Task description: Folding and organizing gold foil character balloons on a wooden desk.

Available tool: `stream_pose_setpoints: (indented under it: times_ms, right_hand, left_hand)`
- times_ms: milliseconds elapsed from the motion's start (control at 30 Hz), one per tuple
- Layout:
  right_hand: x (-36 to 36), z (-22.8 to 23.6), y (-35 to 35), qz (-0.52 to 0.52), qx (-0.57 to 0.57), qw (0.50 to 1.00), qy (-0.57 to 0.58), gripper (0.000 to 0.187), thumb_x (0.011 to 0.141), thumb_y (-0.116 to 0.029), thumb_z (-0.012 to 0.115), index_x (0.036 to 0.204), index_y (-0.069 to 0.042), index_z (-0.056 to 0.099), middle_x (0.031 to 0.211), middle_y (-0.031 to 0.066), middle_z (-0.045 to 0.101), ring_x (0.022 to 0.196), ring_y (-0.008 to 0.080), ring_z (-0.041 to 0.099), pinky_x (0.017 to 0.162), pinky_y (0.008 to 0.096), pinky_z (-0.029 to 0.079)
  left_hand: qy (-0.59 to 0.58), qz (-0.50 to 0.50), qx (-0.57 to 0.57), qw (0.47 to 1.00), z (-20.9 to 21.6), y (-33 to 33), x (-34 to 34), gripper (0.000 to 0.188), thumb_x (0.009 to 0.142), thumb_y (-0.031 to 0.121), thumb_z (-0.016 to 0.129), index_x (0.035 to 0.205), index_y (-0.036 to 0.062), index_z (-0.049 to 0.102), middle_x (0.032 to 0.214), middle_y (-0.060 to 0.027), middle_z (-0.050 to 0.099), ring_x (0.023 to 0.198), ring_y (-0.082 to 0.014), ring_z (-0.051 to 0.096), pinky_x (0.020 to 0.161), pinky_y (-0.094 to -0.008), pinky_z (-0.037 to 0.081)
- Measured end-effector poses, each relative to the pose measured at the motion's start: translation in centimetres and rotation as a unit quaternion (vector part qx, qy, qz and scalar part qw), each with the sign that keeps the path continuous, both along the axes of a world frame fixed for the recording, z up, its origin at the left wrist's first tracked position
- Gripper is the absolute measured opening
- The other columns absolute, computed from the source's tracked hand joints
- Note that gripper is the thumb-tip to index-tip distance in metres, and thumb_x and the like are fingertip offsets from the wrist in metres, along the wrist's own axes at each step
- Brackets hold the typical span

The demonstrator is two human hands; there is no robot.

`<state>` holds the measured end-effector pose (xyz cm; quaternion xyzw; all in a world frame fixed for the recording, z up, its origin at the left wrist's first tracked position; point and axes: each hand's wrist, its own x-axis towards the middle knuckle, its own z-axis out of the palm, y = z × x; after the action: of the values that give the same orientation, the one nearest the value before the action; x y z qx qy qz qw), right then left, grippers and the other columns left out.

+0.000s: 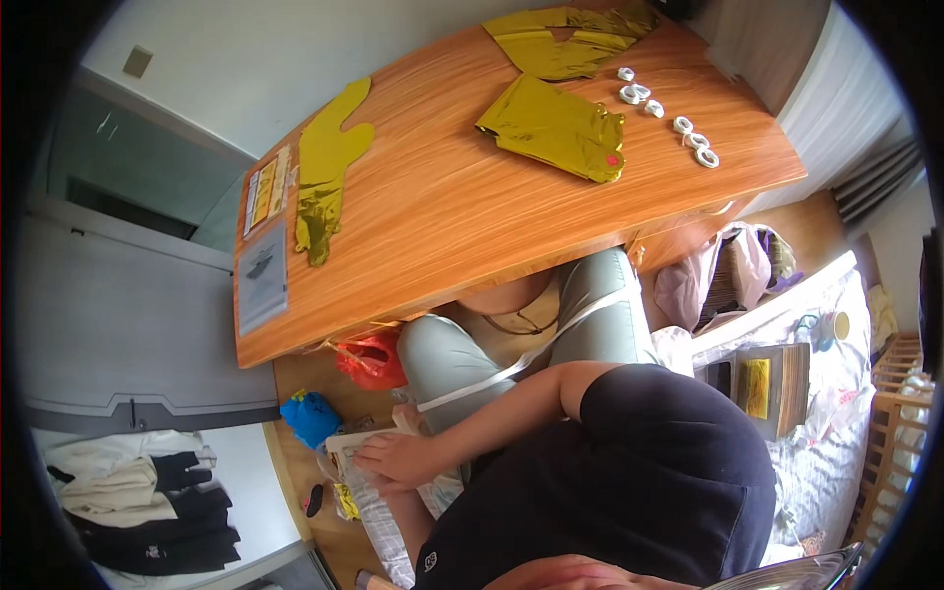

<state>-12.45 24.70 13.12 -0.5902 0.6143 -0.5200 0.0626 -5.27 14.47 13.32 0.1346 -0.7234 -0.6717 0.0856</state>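
Observation:
My right arm reaches across my body to the left, beside my seat. My right hand (393, 460) lies there with its fingers stretched out and slightly apart, next to a pale, flat-edged thing (344, 442) that I cannot make out. My left forearm (408, 516) comes up beneath it; the left hand's fingers are hidden behind the right hand. On the wooden desk (423, 206) lie flat gold foil balloons: a long one (329, 157) at the left, a folded one (560, 128) at the right and another (560, 39) at the far edge.
Several white ribbon rolls (682, 125) lie at the desk's right. Printed sheets (264, 280) lie at its left end. Below stand a red bag (372, 362) and a blue bag (310, 418). A pink bag (688, 285) and a bed (836, 393) with a box (787, 388) are at the right.

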Motion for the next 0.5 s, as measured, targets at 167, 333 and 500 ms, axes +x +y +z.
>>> stream_pose_setpoints:
  times_ms: [167, 333, 500]
  right_hand:
    - [-1.1, -0.6, 0.3, -0.061, -0.029, 0.990, 0.121, 0.087, 0.083, -0.047, 0.073, 0.155, -0.015, 0.036, 0.161, 0.0195, 0.029, 0.148, 0.0411, 0.027, 0.116, 0.0627, 0.025]
    - [-2.2, -2.2, 0.1, 0.003, 0.047, 0.999, 0.022, 0.084, 0.082, -0.044, 0.075, 0.152, -0.014, 0.042, 0.162, 0.0175, 0.029, 0.150, 0.0417, 0.026, 0.119, 0.0616, 0.021]
    - [-3.4, -1.0, 1.3, 0.075, 0.032, 0.997, -0.011, 0.069, 0.081, -0.041, 0.072, 0.137, -0.005, 0.056, 0.136, 0.0226, 0.055, 0.134, 0.0447, 0.045, 0.115, 0.0584, 0.030]
  left_hand:
    - [-0.018, -0.010, -0.048, 0.999, -0.9, 0.5, -0.9, 0.079, 0.101, 0.066, 0.033, 0.152, 0.0053, 0.038, 0.147, -0.0172, 0.047, 0.142, -0.0305, 0.039, 0.121, -0.0475, 0.025]
    - [-0.030, -0.020, -0.090, 0.995, -1.8, 2.0, -2.4, 0.080, 0.100, 0.066, 0.033, 0.152, 0.0053, 0.037, 0.147, -0.0170, 0.048, 0.142, -0.0304, 0.040, 0.121, -0.0473, 0.025]
    - [-0.035, -0.017, -0.133, 0.990, -2.4, 1.0, -3.5, 0.080, 0.100, 0.066, 0.033, 0.153, 0.0054, 0.037, 0.146, -0.0168, 0.049, 0.142, -0.0303, 0.040, 0.121, -0.0471, 0.024]
